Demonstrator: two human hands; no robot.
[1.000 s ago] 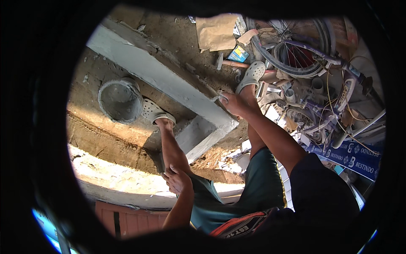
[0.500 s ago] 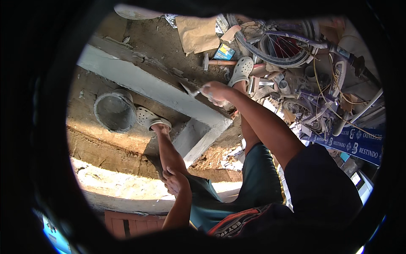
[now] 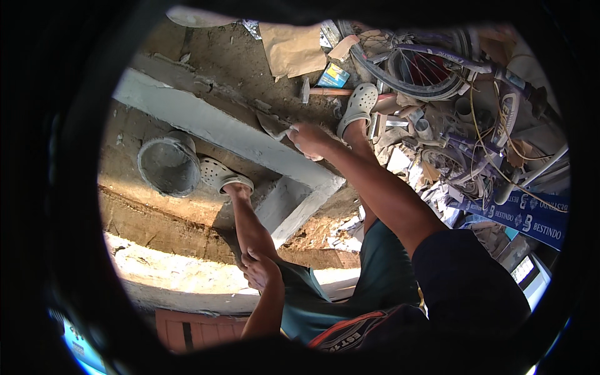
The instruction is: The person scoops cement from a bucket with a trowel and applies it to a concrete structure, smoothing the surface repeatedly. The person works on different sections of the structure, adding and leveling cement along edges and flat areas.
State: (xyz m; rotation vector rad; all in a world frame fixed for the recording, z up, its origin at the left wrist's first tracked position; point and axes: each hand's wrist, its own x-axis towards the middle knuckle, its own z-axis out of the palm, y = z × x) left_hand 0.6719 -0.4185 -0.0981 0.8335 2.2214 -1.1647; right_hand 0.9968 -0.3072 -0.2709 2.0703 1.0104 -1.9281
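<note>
My right hand (image 3: 309, 140) is closed round the handle of a trowel (image 3: 270, 126). The trowel's metal blade lies against the top edge of a low plastered wall (image 3: 219, 129), whose side is coated in smooth grey. My left hand (image 3: 259, 270) rests by my left knee with its fingers curled round the leg. A bucket (image 3: 169, 164) with grey mortar in it stands on the ground left of my left foot. My feet, in pale clogs (image 3: 359, 106), are on either side of the wall.
Beyond the wall lie a hammer (image 3: 325, 91), a brown paper sheet (image 3: 292, 50) and a small blue-yellow packet (image 3: 333, 75). A bicycle wheel (image 3: 412, 84), pipes, cables and rubble crowd the right. A blue printed banner (image 3: 519, 215) lies at far right.
My right hand and the trowel have slid a little left along the wall's top edge. My left hand has stayed on my leg.
</note>
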